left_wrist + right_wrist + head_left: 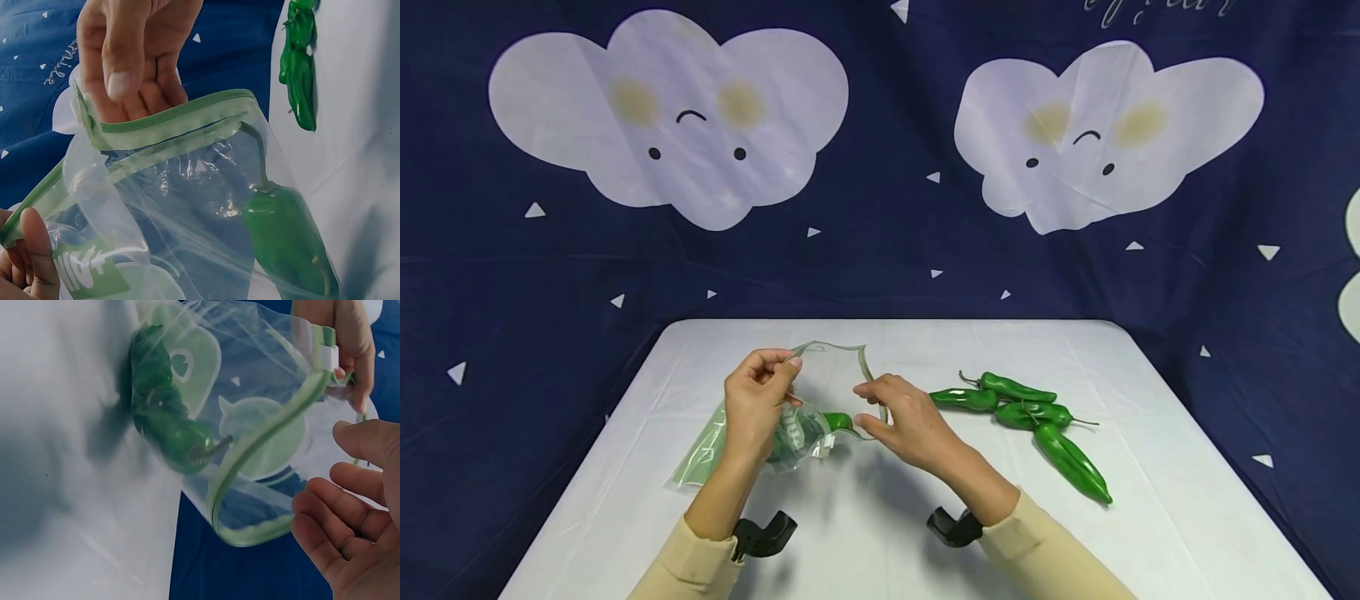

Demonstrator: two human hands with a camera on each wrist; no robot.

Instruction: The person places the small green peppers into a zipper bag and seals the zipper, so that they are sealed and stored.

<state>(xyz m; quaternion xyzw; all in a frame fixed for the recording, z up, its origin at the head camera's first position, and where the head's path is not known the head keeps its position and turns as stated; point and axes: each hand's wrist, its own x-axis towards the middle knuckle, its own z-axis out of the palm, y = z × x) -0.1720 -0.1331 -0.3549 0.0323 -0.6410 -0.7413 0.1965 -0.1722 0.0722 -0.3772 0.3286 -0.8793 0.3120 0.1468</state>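
A clear zip bag [700, 450] with green printing and a green-edged mouth spreads over the left middle of the table. Between thumb and fingers, my left hand [760, 400] pinches the near-left edge of its mouth. My right hand [910, 421] is at the mouth's right side, fingers loosely bent and holding nothing. In the right wrist view, that right hand [356, 519] is beside the gaping green zip strip [250, 450], palm showing. Inside the bag are green peppers [175, 431], and one pepper [281, 240] has its stem pointing towards the mouth.
Several more green peppers [1071, 462] lie in a loose group on the white table [1150, 533], right of my right hand. Black wrist mounts [767, 533] stick out below both hands. A dark blue cloth [887, 250] with clouds hangs behind the table.
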